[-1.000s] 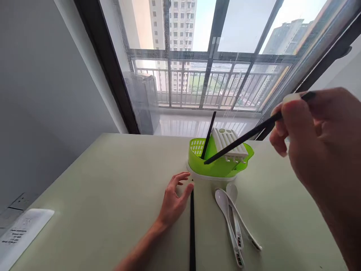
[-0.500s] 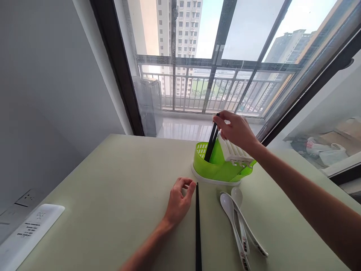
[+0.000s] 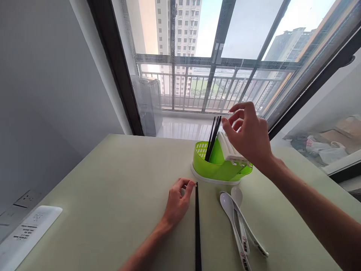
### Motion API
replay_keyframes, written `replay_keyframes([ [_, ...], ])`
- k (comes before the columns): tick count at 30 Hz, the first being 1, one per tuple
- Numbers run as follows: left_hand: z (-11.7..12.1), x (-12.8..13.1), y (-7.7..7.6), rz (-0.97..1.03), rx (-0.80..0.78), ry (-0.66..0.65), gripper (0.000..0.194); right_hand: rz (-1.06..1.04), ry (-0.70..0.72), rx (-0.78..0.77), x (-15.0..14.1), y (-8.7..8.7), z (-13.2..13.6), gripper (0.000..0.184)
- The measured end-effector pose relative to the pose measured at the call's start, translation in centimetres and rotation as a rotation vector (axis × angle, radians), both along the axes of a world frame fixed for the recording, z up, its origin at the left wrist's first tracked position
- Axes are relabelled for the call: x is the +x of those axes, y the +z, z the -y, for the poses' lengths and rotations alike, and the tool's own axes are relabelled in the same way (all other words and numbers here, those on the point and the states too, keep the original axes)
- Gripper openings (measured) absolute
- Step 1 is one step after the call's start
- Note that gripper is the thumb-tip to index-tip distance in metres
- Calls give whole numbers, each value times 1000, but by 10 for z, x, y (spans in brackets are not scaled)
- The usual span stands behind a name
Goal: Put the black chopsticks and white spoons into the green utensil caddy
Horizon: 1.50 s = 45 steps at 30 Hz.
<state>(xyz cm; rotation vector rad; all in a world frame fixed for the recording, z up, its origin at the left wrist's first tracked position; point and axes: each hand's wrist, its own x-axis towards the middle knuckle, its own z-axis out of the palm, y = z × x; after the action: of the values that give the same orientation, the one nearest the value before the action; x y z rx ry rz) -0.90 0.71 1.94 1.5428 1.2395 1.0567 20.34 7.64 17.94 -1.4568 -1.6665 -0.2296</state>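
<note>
My right hand [image 3: 244, 130] hangs in the air above the green utensil holder [image 3: 207, 170], its fingers curved and apart, with nothing in them. Just left of its thumb, several black chopsticks [image 3: 213, 140] lean upright in the holder's left compartment. On the table, my left hand [image 3: 179, 201] rests with its fingers curled and thumb tip close to the fingertips. Those tips are at the far end of a black chopstick or chopsticks [image 3: 197, 226] lying lengthwise; whether anything is pinched there is hidden. Several white spoons [image 3: 227, 203] lie in an overlapping pile to the right.
The holder has a white slotted part [image 3: 225, 145] with small hooks, and stands near the far edge of the pale green table [image 3: 118, 188]. A white power strip [image 3: 35, 229] lies at the left edge. Behind are a dark-framed glass door [image 3: 113, 64] and a balcony railing.
My right hand has let go of the chopsticks in the holder and drawn back to the right, fingers opening. The chopstick tops now stand slightly spread. My left hand stays in place.
</note>
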Motion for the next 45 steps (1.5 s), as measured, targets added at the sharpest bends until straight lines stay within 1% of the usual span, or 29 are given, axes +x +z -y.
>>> replay_keyframes([
  [2,-1,-1,-1,10,-3,10,39,-11,63,-40,-8,4,30,21],
  [3,-1,-1,-1,16,-5,21,39,-15,109,-87,-12,3,45,18],
  [5,-3,-2,-2,31,-9,49,39,24,216,-212,-19,-6,75,15],
  [7,-5,-3,-2,41,-10,80,40,121,276,-366,-23,-25,101,16],
  [9,-7,-4,-3,45,-6,105,39,238,302,-515,-28,-50,121,20],
  [11,-9,-4,-3,44,2,113,39,336,288,-680,-34,-77,136,20],
  [13,-9,-3,-3,33,6,106,39,379,243,-804,-44,-100,146,21],
  [15,-9,-3,-2,21,7,100,40,418,196,-879,-57,-117,152,21],
  [18,-9,-3,-2,13,18,99,41,461,140,-946,-74,-131,155,20],
  [21,-9,-3,-1,-4,12,93,42,472,114,-1004,-86,-134,153,19],
  [27,-6,-3,2,-29,-32,82,42,472,100,-1089,-94,-127,145,25],
  [32,-7,-3,1,-30,-26,115,43,481,77,-1077,-96,-127,141,25],
  [37,-7,-5,3,-26,5,146,42,467,87,-1088,-93,-127,141,25],
  [41,-8,-5,3,-19,11,143,43,459,96,-1078,-90,-128,144,25],
  [45,-9,-5,1,-7,9,145,43,480,78,-1057,-88,-133,150,23],
])
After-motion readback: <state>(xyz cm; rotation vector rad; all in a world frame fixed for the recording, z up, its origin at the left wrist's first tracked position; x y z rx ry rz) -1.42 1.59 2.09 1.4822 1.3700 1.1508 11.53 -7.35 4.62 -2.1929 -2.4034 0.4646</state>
